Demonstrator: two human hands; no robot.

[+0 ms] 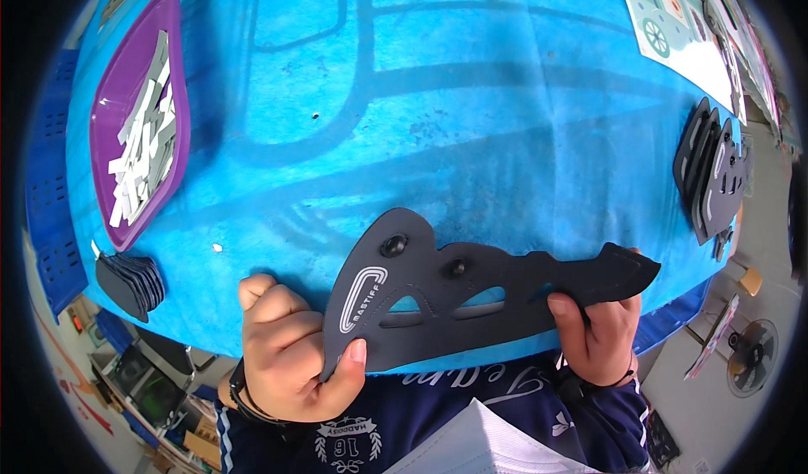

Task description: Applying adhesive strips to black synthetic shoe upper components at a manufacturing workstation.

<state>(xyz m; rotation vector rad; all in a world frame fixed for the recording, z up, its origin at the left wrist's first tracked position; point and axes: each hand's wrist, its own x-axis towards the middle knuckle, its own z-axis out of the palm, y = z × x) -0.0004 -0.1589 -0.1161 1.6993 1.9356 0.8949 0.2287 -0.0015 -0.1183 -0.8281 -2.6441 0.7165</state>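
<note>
A flat, dark grey panel [480, 284] with a wavy upper edge is stretched between my two hands, above the near edge of the table. It has two round black studs, cut-out openings and a white printed mark near its left end. My left hand [290, 348] is closed on the lower left corner, thumb on top and fingers curled behind. At the narrow right end, my right hand [598, 335] grips the lower edge with the thumb in front; its other fingers are partly hidden behind the panel.
A purple tray [105, 129] of white strips [143, 158] stands at the left on the blue-covered table [471, 154]. Nearer lies a stack of small dark pieces [130, 284]. Similar dark panels [711, 171] are piled at the right edge, below a printed sheet [673, 32].
</note>
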